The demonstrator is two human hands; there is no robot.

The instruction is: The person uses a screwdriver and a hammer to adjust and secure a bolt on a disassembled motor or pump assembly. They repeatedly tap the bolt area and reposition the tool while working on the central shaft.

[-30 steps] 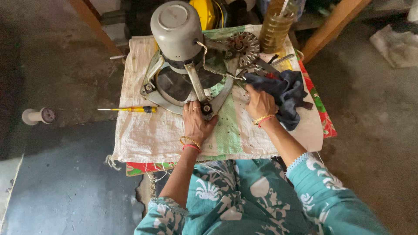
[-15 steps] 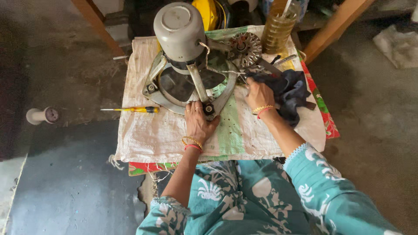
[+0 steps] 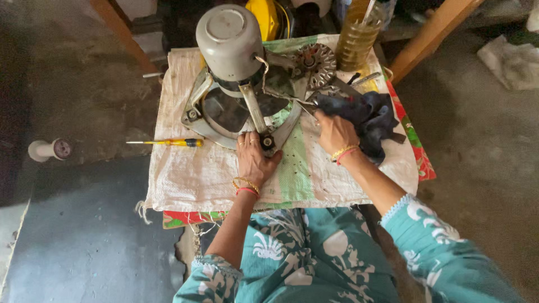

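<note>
Sacking (image 3: pixel 185 179) covers the low table (grey concrete floor (image 3: pixel 84 252) around).

Looks like a small backyard-style repair workshop: bare concrete floor (image 3: pixel 84 247), a low table covered with a woven sack (image 3: pixel 191 174), a stripped-down motor and metal frame (image 3: pixel 236 84), a yellow screwdriver (image 3: pixel 168 142), a greasy dark rag (image 3: pixel 368 115) and a bottle of oil (image 3: pixel 356 36).

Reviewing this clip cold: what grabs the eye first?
A grey motor housing on a metal frame fills the middle of a white woven sack. The left hand presses the frame's near corner, and the right hand touches a dark cloth. A yellow-handled screwdriver lies left.
</note>
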